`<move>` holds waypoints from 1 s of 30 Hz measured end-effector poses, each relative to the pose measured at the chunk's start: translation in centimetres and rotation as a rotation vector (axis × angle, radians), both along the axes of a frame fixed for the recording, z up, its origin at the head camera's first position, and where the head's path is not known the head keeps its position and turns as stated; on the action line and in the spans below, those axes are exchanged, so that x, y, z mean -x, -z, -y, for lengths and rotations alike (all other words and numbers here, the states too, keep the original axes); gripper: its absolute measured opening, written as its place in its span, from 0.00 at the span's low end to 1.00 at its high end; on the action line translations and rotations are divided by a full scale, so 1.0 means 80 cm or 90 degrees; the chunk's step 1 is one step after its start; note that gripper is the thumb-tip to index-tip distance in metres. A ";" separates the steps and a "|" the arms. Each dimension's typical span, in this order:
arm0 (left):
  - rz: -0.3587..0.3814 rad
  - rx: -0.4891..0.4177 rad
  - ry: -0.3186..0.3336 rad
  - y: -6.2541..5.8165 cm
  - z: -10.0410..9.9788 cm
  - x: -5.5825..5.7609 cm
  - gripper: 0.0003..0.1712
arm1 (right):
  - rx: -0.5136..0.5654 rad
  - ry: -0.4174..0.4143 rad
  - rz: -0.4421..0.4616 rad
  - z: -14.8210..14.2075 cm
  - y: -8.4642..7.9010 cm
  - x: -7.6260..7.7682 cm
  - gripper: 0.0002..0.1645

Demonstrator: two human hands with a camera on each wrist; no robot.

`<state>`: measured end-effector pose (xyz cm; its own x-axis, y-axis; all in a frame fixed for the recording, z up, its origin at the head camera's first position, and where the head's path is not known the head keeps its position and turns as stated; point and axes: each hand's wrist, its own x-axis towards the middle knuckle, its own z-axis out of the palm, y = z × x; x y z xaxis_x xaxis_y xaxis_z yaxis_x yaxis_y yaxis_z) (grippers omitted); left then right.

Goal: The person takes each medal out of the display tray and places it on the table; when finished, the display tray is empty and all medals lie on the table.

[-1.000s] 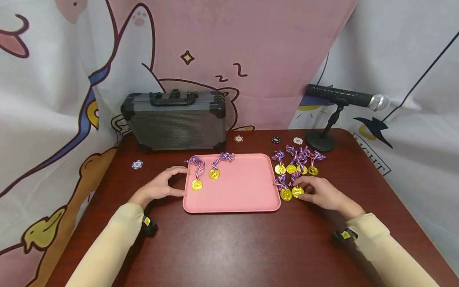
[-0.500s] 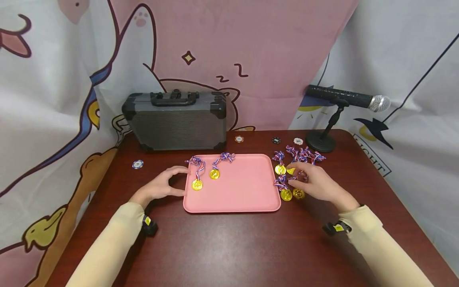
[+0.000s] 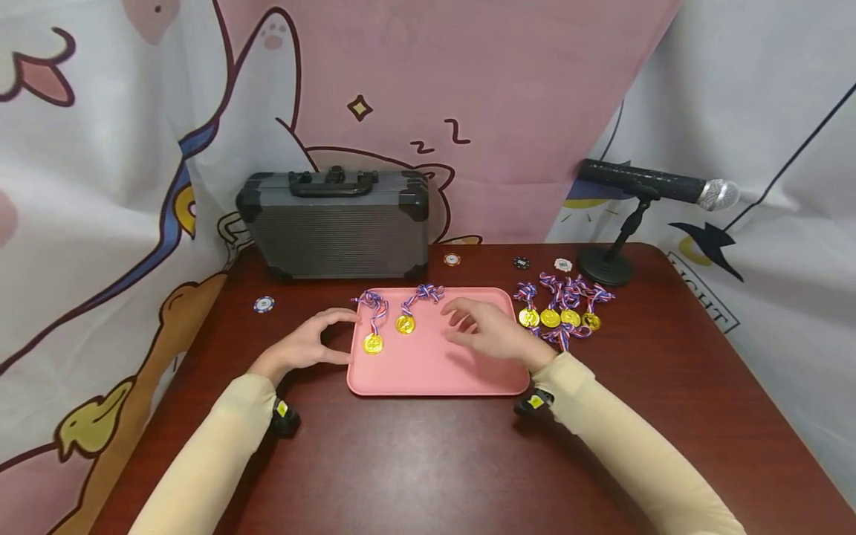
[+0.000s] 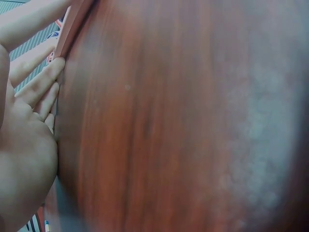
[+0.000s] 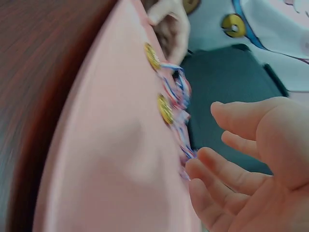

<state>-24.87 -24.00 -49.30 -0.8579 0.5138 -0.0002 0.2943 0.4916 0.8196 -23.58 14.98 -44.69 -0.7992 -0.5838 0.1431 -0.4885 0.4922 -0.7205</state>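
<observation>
My left hand (image 3: 309,343) rests at the left edge of a pink tray (image 3: 428,383), thumb and fingers spread along its rim. In the left wrist view, the fingers (image 4: 41,84) reach that rim. My right hand (image 3: 491,331) hovers over the tray's right half, fingers loosely bent and holding nothing. Two gold medals with striped ribbons lie on the tray: one medal (image 3: 373,343) near the left side, another medal (image 3: 405,324) farther back. Several more medals (image 3: 550,318) lie bunched on the table right of the tray, the front ones partly hidden by my right arm.
A dark hard case (image 3: 337,230) stands behind the tray. At the back right is a microphone (image 3: 658,186) on a stand (image 3: 605,265). A blue-white poker chip (image 3: 264,304) lies left, and an orange chip (image 3: 452,259), black chip (image 3: 521,262) and white chip (image 3: 563,264) lie along the back.
My right hand has left the medals on the right and swung left over the tray, carrying nothing. My left hand stays at the tray's edge. The head view has shifted slightly.
</observation>
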 end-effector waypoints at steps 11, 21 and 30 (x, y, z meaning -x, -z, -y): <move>0.004 0.007 0.002 0.000 -0.001 0.002 0.45 | -0.041 -0.049 -0.023 0.074 0.027 0.039 0.24; -0.015 -0.013 0.020 0.001 -0.003 0.003 0.44 | -0.240 -0.060 -0.117 0.096 0.027 0.047 0.17; -0.015 -0.001 0.011 0.002 0.001 0.002 0.44 | -0.157 -0.075 -0.076 0.080 0.022 0.042 0.09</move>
<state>-25.05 -24.11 -49.47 -0.8485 0.5287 0.0200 0.3216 0.4853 0.8131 -26.94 8.61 -46.42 -0.7102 -0.7001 0.0742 -0.6267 0.5806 -0.5199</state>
